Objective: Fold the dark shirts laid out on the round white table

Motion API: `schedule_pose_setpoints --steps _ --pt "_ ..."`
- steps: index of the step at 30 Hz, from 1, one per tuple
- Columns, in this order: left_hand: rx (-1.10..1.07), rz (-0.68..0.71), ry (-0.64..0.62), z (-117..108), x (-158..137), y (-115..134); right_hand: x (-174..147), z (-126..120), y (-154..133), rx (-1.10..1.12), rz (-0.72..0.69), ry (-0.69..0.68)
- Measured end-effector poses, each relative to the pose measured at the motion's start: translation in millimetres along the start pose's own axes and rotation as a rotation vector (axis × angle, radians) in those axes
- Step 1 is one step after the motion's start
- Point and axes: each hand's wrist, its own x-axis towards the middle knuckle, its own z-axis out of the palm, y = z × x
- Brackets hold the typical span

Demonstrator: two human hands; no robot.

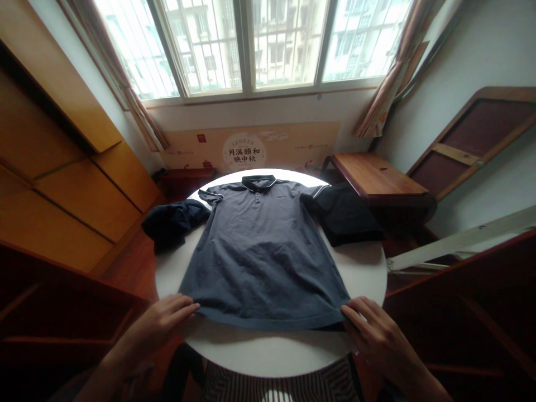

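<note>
A dark grey-blue polo shirt (263, 251) lies spread face up, its collar at the far side and its hem toward me. My left hand (173, 312) pinches the shirt's left hem corner between thumb and fingers. At the opposite corner, my right hand (368, 321) is closed on the hem. Under the shirt is a round white table (268, 354). One short sleeve lies folded inward at the left; the right sleeve reaches onto a pile of dark folded clothing.
A bunched dark garment (173, 223) sits on the table's left side, and folded black clothing (347, 218) on its right. Beyond stand a small wooden table (377, 173) and a barred window (251, 44). A striped seat (276, 385) is below the near edge.
</note>
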Motion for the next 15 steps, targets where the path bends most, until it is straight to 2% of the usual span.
schedule_pose_setpoints --steps 4,7,12,15 --pt "0.019 -0.105 -0.020 6.9 1.5 4.5 -5.0 11.1 8.5 -0.068 0.012 -0.010" --pt "0.040 -0.158 0.059 12.6 2.8 6.1 -2.3 13.5 15.1 -0.113 0.008 -0.013" --pt "0.021 -0.170 0.317 -6.8 -4.5 5.6 7.1 -13.7 16.8 -0.030 -0.024 -0.026" --pt "-0.048 -0.192 0.361 -20.4 -14.9 5.1 1.8 -26.7 14.9 0.044 -0.045 -0.059"
